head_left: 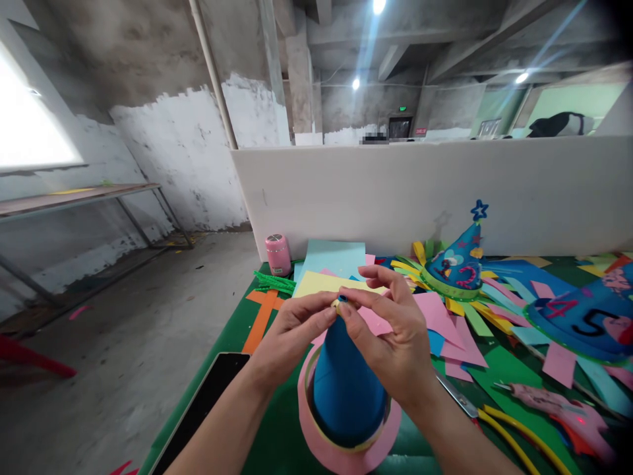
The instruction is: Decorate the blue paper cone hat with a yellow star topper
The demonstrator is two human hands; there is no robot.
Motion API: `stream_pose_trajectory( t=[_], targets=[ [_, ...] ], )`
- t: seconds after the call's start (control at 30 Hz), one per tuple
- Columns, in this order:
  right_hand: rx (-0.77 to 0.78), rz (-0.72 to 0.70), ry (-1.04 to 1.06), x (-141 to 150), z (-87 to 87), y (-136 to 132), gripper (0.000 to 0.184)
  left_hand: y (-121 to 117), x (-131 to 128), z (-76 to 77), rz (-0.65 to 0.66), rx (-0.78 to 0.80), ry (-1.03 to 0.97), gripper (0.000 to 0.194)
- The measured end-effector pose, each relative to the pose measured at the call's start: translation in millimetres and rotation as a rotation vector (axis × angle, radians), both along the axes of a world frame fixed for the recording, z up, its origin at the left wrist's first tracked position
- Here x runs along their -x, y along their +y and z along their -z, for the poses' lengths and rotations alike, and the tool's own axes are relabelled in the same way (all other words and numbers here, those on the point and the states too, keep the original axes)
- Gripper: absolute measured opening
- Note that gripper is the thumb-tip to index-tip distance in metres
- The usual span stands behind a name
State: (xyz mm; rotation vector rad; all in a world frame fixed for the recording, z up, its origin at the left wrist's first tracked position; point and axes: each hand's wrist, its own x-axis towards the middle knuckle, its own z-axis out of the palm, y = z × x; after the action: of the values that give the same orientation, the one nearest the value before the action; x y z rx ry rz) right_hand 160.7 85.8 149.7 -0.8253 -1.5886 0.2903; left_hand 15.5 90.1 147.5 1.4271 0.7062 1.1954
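Observation:
A blue paper cone hat (pixel 346 389) stands upright in front of me, its base inside a pink ring-shaped brim (pixel 311 422) with a pale yellow inner edge. At the cone's tip sits a small yellow piece (pixel 338 305), mostly covered by fingertips. My left hand (pixel 291 330) pinches the tip from the left with thumb and forefinger. From the right, my right hand (pixel 390 323) does the same, its other fingers raised and bent. Behind the hands lie sheets of yellow paper (pixel 316 282) and light blue paper (pixel 336 254).
Scissors (pixel 514 429) and a pink glue gun (pixel 558 409) lie to the right. Decorated cone hats (pixel 457 264) stand among paper strips. Left are a black phone-like slab (pixel 208 402), orange paper (pixel 262 320), green pipe cleaners (pixel 274 282) and a pink jar (pixel 277 256). A white partition (pixel 395 198) borders the back.

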Motion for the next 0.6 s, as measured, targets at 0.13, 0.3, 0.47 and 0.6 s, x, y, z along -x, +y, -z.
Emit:
stream_pose_trajectory(
  t=[0.13, 0.3, 0.47, 0.6],
  targets=[
    [-0.072, 0.064, -0.077, -1.7, 0.6, 1.2, 0.019, 0.3, -0.9, 2.1, -0.006, 0.023, -0.031, 0.025],
    [-0.109, 0.069, -0.092, -1.3, 5.7, 0.6, 0.021, -0.6, -5.6, 1.4, -0.008, 0.003, -0.033, 0.024],
    [-0.041, -0.076, -0.014, -0.2, 12.8, -1.9, 0.030, 1.4, -7.7, 2.9, -0.033, -0.062, -0.022, 0.023],
    [0.095, -0.241, 0.139, -1.7, 16.3, -2.8, 0.031, 3.4, -8.2, 4.3, -0.044, -0.079, -0.001, 0.023]
  ],
)
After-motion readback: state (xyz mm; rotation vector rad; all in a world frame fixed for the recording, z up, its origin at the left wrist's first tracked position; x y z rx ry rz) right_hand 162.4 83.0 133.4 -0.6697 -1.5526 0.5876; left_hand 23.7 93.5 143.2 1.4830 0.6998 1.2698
